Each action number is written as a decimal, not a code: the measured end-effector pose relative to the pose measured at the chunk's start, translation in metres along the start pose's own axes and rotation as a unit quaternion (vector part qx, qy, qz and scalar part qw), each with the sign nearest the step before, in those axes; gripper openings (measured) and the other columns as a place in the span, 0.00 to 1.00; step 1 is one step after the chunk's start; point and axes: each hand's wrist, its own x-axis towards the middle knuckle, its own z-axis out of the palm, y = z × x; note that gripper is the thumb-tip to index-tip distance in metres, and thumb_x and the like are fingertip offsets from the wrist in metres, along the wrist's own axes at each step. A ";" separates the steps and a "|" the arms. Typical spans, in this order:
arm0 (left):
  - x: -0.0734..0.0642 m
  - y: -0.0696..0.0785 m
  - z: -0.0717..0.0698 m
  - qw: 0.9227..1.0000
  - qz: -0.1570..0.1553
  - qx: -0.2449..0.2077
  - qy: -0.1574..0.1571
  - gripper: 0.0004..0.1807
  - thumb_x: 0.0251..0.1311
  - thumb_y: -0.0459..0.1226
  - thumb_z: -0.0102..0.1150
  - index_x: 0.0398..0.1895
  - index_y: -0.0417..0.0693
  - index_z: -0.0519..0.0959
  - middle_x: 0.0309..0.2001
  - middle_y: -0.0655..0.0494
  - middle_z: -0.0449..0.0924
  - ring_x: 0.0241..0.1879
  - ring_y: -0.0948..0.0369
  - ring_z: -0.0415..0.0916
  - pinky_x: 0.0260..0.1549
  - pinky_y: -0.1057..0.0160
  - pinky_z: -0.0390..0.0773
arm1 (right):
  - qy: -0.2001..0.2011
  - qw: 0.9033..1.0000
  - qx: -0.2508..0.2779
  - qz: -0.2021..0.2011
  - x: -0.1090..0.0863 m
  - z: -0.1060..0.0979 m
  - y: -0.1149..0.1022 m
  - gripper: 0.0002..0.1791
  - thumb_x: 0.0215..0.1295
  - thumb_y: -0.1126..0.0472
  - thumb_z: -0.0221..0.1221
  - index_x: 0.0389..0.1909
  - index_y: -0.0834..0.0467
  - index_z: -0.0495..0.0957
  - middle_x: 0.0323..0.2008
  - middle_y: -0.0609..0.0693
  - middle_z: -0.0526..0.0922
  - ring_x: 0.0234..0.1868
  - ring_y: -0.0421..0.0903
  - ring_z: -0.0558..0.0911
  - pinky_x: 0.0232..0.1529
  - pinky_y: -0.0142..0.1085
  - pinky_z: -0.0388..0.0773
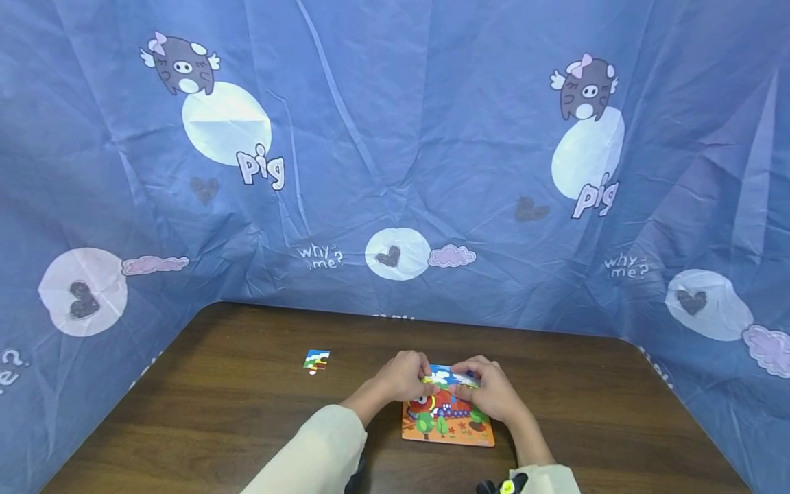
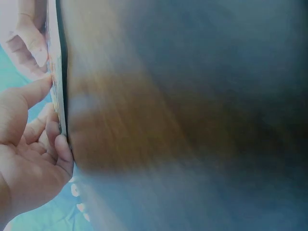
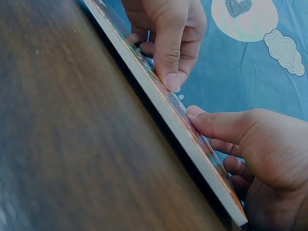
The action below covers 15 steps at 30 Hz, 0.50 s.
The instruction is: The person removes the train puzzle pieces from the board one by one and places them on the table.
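A jigsaw puzzle (image 1: 449, 414) lies on the table, showing a red train-like figure, green trees, orange ground and a blue sky with white clouds. My left hand (image 1: 402, 376) is at its upper left part, thumb on the picture and fingers curled by the far edge. Opposite it, my right hand (image 1: 492, 390) holds the upper right part in a similar way. Both thumbs touch the picture side in the right wrist view, close to each other. A small white bit (image 3: 180, 97) shows between the thumbs. The hands hide part of the sky.
A small puzzle piece section (image 1: 317, 359) in blue, green, yellow and red lies to the left on the brown wooden table (image 1: 247, 405). Blue printed cloth (image 1: 395, 171) hangs behind and beside the table.
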 end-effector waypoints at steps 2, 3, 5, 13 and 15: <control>0.000 0.000 0.000 1.000 -0.006 -0.004 -0.006 0.14 0.58 0.44 0.75 0.35 0.48 0.78 0.33 0.59 0.76 0.34 0.64 0.73 0.38 0.61 0.77 | 0.002 1.000 -0.001 -0.001 0.000 0.000 0.000 0.14 0.59 0.59 0.74 0.46 0.49 0.88 0.50 0.45 0.83 0.49 0.46 0.72 0.51 0.46 0.71; 0.000 0.000 0.000 1.000 -0.008 -0.005 -0.008 0.14 0.58 0.44 0.75 0.35 0.48 0.78 0.33 0.59 0.76 0.34 0.63 0.73 0.38 0.61 0.77 | 0.002 1.000 -0.001 0.000 0.000 0.000 0.000 0.14 0.59 0.59 0.74 0.46 0.49 0.88 0.50 0.45 0.83 0.49 0.46 0.72 0.50 0.46 0.71; 0.000 0.000 0.000 1.000 -0.010 -0.009 -0.010 0.14 0.58 0.43 0.75 0.35 0.48 0.78 0.33 0.59 0.76 0.34 0.63 0.73 0.38 0.61 0.77 | 0.003 1.000 -0.001 0.001 0.000 0.000 0.000 0.14 0.59 0.59 0.74 0.46 0.49 0.87 0.50 0.45 0.83 0.49 0.46 0.72 0.50 0.46 0.71; 0.000 -0.002 0.002 1.000 -0.014 -0.020 -0.009 0.15 0.59 0.43 0.75 0.35 0.49 0.77 0.33 0.59 0.75 0.34 0.63 0.73 0.38 0.61 0.76 | 0.007 1.000 -0.002 0.015 -0.001 0.000 -0.002 0.16 0.58 0.57 0.75 0.47 0.49 0.87 0.51 0.46 0.83 0.49 0.47 0.74 0.52 0.49 0.72; 0.000 -0.001 0.002 1.000 -0.013 -0.021 -0.009 0.15 0.59 0.43 0.75 0.36 0.49 0.76 0.33 0.59 0.75 0.34 0.63 0.72 0.38 0.61 0.76 | 0.008 1.000 -0.003 0.018 -0.001 0.000 -0.002 0.16 0.58 0.57 0.75 0.47 0.49 0.87 0.51 0.46 0.83 0.49 0.48 0.74 0.53 0.50 0.72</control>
